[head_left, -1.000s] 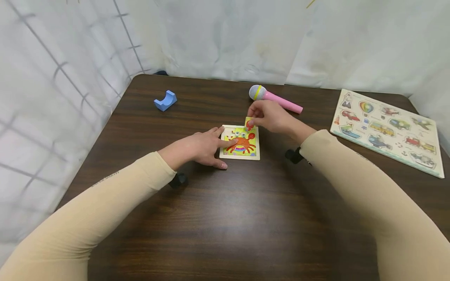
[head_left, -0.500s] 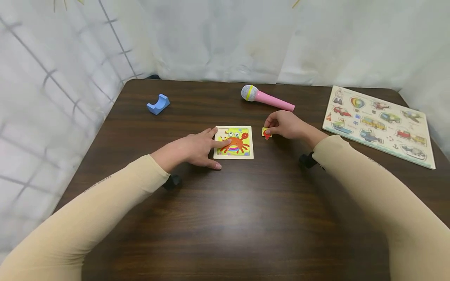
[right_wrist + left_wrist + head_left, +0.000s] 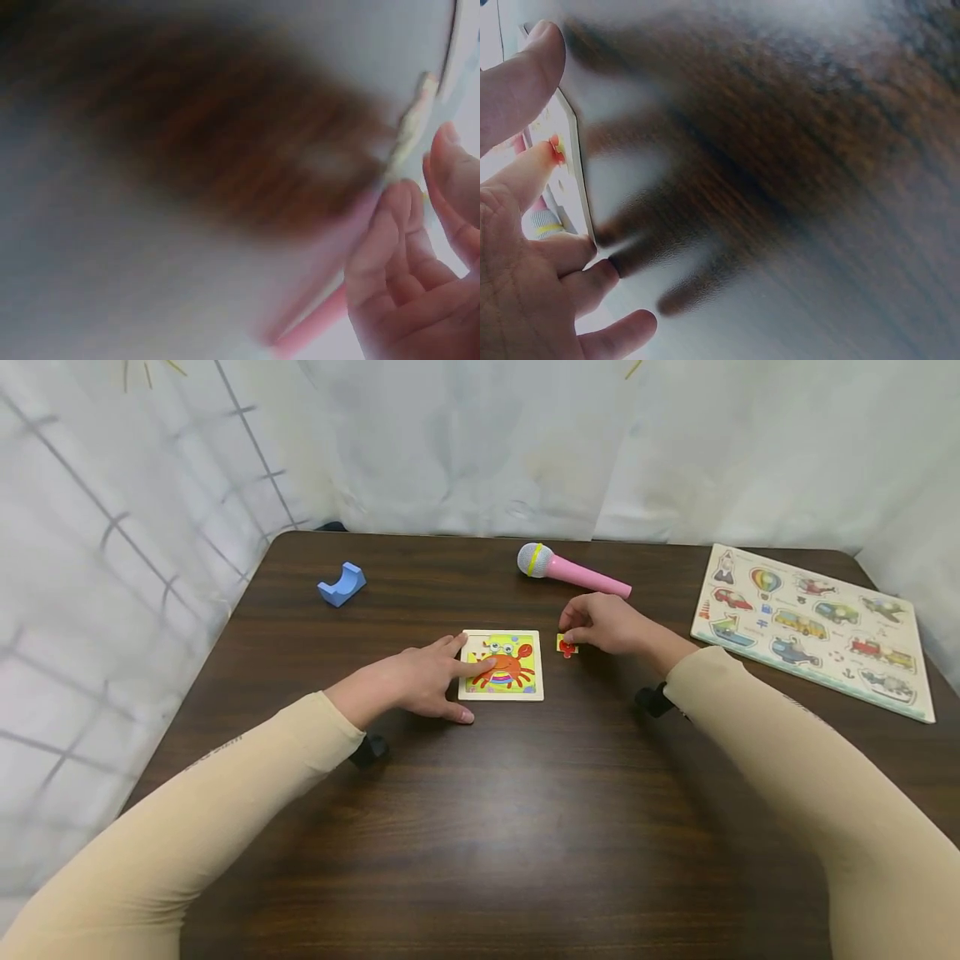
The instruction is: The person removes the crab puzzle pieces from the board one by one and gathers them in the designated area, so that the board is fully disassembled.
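Note:
A square wooden jigsaw puzzle [image 3: 517,685] with a red crab on yellow lies flat on the table, its upper left corner showing pale wood. My left hand [image 3: 427,679] rests on its left side with fingers spread, the index finger on the crab. In the left wrist view the puzzle's edge [image 3: 579,172] runs beneath the fingers. Just right of the puzzle, my right hand [image 3: 606,623] pinches a small red and yellow puzzle piece [image 3: 567,647] at the tabletop. That piece [image 3: 411,131] appears edge-on in the right wrist view, beside the fingertips.
A pink toy microphone [image 3: 585,575] lies behind the right hand. At the back left sits a blue curved block [image 3: 343,585]. A larger picture puzzle board [image 3: 817,631] with vehicles lies on the right of the dark wooden table [image 3: 480,827].
My right hand has carried the piece from the puzzle's upper right corner out to the right and lowered it to the table. My left hand has stayed on the puzzle.

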`<action>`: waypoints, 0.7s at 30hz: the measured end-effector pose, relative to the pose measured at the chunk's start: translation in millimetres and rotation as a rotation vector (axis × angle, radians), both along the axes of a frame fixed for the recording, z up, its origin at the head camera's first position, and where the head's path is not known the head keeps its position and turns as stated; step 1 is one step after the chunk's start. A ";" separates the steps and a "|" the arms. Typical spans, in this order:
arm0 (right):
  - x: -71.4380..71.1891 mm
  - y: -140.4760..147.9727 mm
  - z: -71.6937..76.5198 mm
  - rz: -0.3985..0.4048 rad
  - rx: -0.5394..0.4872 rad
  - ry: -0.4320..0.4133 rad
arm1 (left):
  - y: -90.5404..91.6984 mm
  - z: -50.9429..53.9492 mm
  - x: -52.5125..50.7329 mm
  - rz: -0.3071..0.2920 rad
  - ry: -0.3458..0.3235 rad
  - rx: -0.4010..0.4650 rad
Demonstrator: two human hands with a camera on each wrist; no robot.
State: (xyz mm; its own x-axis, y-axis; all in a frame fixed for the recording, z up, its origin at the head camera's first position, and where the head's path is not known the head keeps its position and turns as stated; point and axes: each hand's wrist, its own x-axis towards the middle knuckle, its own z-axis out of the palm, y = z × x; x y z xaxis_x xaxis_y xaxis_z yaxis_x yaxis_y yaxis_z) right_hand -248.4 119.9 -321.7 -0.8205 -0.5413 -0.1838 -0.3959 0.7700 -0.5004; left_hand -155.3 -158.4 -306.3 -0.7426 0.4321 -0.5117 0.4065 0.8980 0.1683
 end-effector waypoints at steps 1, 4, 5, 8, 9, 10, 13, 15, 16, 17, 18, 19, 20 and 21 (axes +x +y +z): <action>1.2 -3.9 2.2 0.010 -0.004 0.013 | -0.1 0.0 -0.2 -0.001 0.002 -0.001; 5.7 -22.8 7.5 0.082 -0.001 0.047 | -0.4 0.0 -0.7 -0.001 0.001 0.001; 7.1 -30.7 8.0 0.119 0.001 0.055 | -0.4 0.0 -0.9 -0.002 0.001 -0.001; 11.2 -53.0 7.2 0.218 0.015 0.060 | -0.1 -0.5 -1.3 -0.007 -0.006 -0.004; 12.3 -59.3 6.3 0.241 0.022 0.060 | 0.1 -0.6 -1.3 -0.009 -0.007 -0.006; 12.6 -65.1 5.1 0.261 0.029 0.063 | 0.4 -0.6 -1.3 -0.012 -0.008 -0.008; 13.7 -76.9 3.0 0.277 0.065 0.068 | 1.1 -0.3 -1.1 -0.015 -0.008 -0.008; 13.2 -81.0 2.1 0.278 0.085 0.071 | 1.4 0.0 -0.9 -0.017 -0.006 -0.006; 12.8 -82.2 2.0 0.277 0.094 0.071 | 1.4 0.3 -0.8 -0.016 -0.006 -0.005; 12.8 -83.0 2.3 0.275 0.100 0.069 | 1.4 0.6 -0.6 -0.016 -0.004 -0.005; 12.5 -83.5 2.6 0.277 0.103 0.068 | 1.3 1.0 -0.4 -0.016 -0.004 -0.005; 12.1 -83.9 2.9 0.280 0.103 0.066 | 1.2 1.2 -0.3 -0.015 -0.003 -0.005; 11.7 -84.2 3.1 0.284 0.102 0.065 | 1.1 1.6 -0.1 -0.015 -0.003 -0.005; 11.4 -84.5 3.4 0.288 0.100 0.062 | 0.9 1.9 0.0 -0.013 -0.003 -0.006</action>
